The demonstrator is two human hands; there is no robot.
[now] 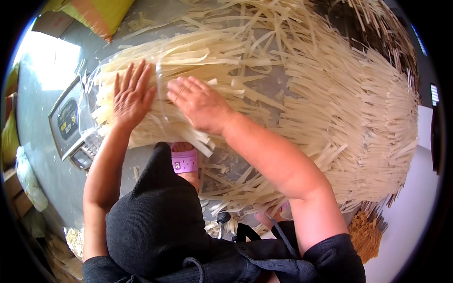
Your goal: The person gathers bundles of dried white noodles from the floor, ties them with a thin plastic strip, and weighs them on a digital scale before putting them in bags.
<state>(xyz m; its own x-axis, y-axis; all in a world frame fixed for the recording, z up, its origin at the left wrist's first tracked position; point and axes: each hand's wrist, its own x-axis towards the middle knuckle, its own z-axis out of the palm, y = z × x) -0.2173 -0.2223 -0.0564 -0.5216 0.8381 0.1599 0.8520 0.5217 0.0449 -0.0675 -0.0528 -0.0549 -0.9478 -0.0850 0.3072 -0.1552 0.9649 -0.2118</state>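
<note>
Long, flat, pale-yellow dried strips (207, 52) lie in a bundle, with a clear plastic bag (160, 70) around their left part. My left hand (131, 96) lies on the bag with its fingers stretched out and a little spread. To its right, my right hand (198, 104) is over the strips near the bag's edge, fingers extended and close together, palm down. I see nothing held in either hand. Whether the right palm presses on the strips or hovers just above them, I cannot tell. A few strip ends (203, 141) stick out below the right hand.
A scale (68, 115) with a display stands left of the bag. A large heap of similar strips (339, 118) spreads over the right side. My foot in a pink clog (184, 161) is just below the bundle. A yellow-and-orange sack (96, 16) lies at the far left.
</note>
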